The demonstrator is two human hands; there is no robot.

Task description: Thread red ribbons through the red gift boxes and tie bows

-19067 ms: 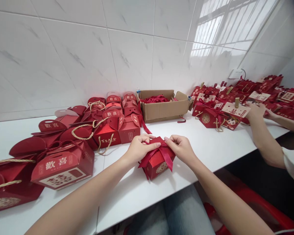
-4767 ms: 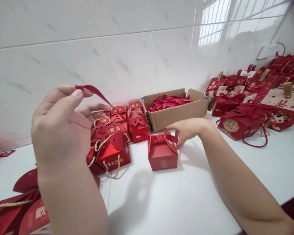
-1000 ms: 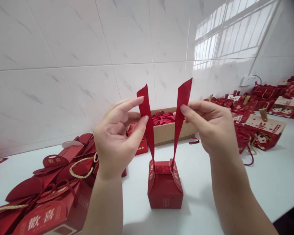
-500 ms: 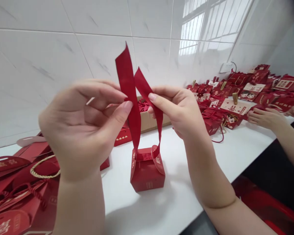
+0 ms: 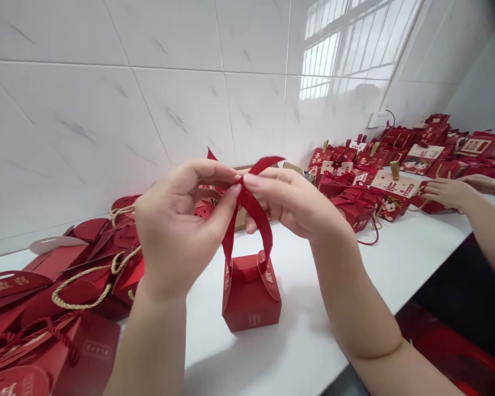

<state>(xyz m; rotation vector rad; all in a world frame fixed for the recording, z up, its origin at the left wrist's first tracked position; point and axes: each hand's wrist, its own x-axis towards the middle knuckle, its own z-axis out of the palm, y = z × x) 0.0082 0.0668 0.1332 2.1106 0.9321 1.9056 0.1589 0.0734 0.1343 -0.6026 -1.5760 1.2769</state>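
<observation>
A small red gift box [image 5: 252,300] stands upright on the white table in front of me. From its top rises a red ribbon [image 5: 259,217], its two lengths crossing above the box. My left hand [image 5: 185,220] pinches the ribbon at the crossing between thumb and fingertips. Right beside it, my right hand [image 5: 291,201] also pinches the ribbon, thumb on top, so the fingertips of both hands meet. One ribbon end sticks out to the upper right over my right hand; another tip shows behind my left hand.
Red boxes with gold rope handles [image 5: 84,286] crowd the left side. A cardboard box [image 5: 240,221] sits behind my hands. Many finished-looking red gift boxes [image 5: 390,192] fill the right back. Another person's hand [image 5: 447,193] rests among them. A tiled wall [image 5: 181,110] closes the back.
My hands have come down and together. The ribbon's two lengths, upright and apart before, now cross between my fingertips. The other person's hand at the right has shifted slightly.
</observation>
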